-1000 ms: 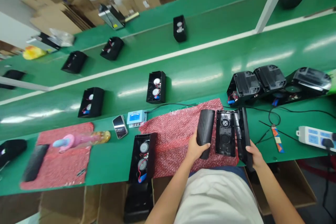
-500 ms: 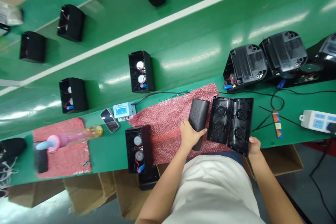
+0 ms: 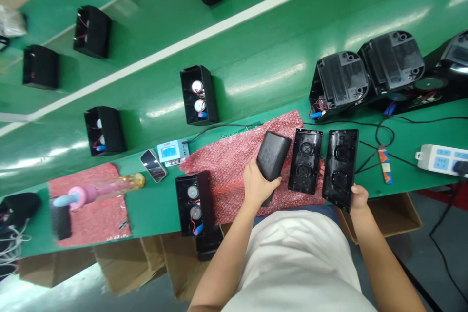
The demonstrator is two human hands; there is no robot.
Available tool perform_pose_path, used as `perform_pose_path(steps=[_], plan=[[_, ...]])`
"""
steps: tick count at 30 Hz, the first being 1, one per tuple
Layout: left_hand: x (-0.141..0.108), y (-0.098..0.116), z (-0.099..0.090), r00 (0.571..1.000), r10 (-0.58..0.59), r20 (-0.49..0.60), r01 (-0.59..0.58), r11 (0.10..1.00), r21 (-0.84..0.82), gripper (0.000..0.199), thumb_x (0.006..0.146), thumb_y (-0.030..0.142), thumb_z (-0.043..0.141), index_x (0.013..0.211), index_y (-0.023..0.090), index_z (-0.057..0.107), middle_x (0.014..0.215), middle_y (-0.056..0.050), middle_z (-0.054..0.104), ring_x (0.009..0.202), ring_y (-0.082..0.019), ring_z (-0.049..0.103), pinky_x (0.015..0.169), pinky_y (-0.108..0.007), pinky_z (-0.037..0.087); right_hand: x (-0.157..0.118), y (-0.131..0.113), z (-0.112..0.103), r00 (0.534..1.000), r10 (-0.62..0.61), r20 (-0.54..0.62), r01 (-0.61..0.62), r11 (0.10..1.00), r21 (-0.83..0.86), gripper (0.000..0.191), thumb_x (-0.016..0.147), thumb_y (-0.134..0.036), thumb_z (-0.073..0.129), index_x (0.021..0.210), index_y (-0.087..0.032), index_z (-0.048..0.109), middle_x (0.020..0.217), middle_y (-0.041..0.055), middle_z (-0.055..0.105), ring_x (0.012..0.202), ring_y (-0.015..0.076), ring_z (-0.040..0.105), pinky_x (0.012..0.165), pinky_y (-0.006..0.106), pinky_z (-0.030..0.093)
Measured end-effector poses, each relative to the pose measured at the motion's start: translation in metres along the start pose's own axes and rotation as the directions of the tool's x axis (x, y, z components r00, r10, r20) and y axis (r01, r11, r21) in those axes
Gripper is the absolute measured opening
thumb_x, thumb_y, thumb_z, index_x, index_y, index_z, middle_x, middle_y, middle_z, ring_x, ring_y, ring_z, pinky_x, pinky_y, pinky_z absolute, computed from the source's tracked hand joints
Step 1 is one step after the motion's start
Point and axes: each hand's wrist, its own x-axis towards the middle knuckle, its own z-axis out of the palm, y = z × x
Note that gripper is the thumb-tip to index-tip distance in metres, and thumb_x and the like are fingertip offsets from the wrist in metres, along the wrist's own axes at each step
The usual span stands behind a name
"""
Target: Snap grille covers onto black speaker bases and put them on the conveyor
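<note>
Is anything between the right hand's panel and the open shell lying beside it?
Nothing visible. The right hand grips the black panel by its near end. The open shell lies just left of it on the red wrap, with only a narrow bare gap between them.

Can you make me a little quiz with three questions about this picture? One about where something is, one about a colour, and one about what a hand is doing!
1. Where does the phone lie?
A. On the green bench, left of the red bubble wrap
B. On top of the power strip
C. In a cardboard box

2. What colour is the power strip?
A. Red
B. White with blue sockets
C. Black

3. What is the left hand doing?
A. Lying flat on the bench
B. Gripping the rounded black cover
C. Holding the phone

Answers: 1 A, the phone rests on bare green surface beside a small blue-screened device. 2 B, its body is white and its sockets blue. 3 B, the fingers wrap the cover's lower end, while the right hand holds a black shell.
</note>
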Motion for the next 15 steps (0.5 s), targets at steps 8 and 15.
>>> perform_pose_path(steps=[8, 15], plan=[[0.018, 0.000, -0.014, 0.965, -0.132, 0.228, 0.244, 0.773, -0.585, 0.071, 0.054, 0.040, 0.069, 0.118, 0.016, 0.049, 0.107, -0.009, 0.060, 0.100, -0.028, 0.057, 0.090, -0.045, 0.045, 0.001, -0.002, 0.010, 0.998, -0.067, -0.017, 0.067, 0.998, -0.005, 0.067, 0.055, -0.055, 0.050, 0.108, -0.018, 0.065, 0.082, 0.0101, 0.072, 0.088, 0.0363, 0.065, 0.083, 0.053, 0.049], [0.015, -0.034, -0.024, 0.772, -0.033, 0.635, 0.620, 0.259, -0.740, 0.056, 0.062, 0.057, 0.052, 0.093, 0.012, 0.064, 0.082, -0.011, 0.068, 0.073, -0.025, 0.064, 0.071, -0.042, 0.051, -0.004, -0.001, 0.001, 0.998, -0.001, -0.066, 0.005, 0.998, 0.061, 0.054, 0.050, -0.044, 0.052, 0.096, -0.020, 0.068, 0.074, 0.0088, 0.071, 0.070, 0.0338, 0.065, 0.073, 0.053, 0.050]])
